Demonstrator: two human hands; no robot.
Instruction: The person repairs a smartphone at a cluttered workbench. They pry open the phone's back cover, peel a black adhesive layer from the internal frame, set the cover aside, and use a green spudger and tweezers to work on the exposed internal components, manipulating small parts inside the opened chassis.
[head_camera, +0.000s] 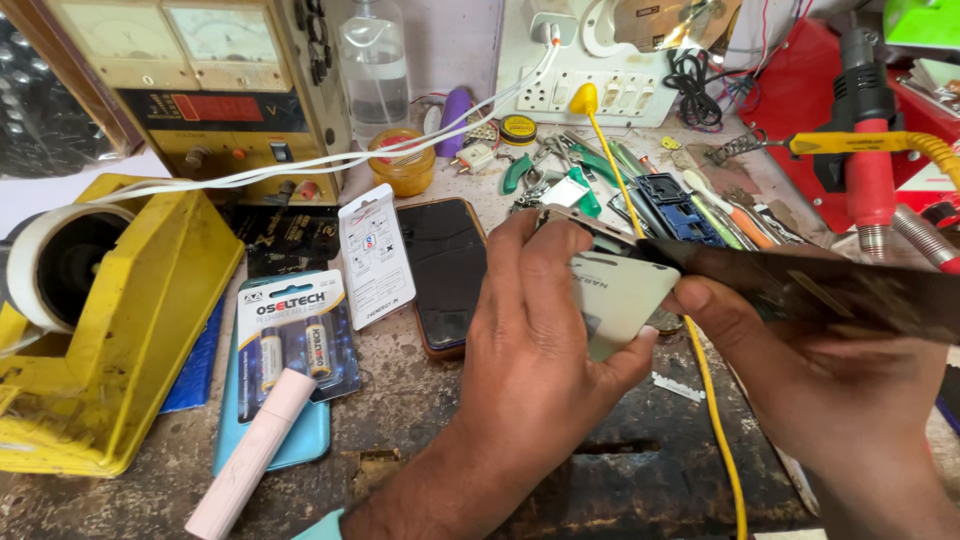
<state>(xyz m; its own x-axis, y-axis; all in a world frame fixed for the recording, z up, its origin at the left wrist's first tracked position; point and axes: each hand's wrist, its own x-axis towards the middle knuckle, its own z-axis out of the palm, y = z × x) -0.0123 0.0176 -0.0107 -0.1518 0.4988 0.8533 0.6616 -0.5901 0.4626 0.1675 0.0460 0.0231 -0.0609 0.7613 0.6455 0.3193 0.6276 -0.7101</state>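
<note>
Left hand (535, 340) clamps a pale card (618, 298) between thumb and fingers, card poking out at its two o'clock. Right hand (820, 370) closes round a dark flat blade (800, 285), long axis running three to nine o'clock, tip touching the card's top edge. Both sit above the worn bench (420, 400), phone (445, 270) at ten o'clock.

left hand (535, 340): its palm side faces away, so the grip on the pale card-like part (615, 300) stays unseen
right hand (830, 375): wrist cut off by the bottom edge
dark flat panel (830, 285): blurred, runs off the right edge; its kind cannot be told
phone (448, 270): lower corner hidden behind the left hand
tape dispenser (120, 320): cut by the left edge
tools by the socket board (600, 185): tangled, too small to sort
</note>
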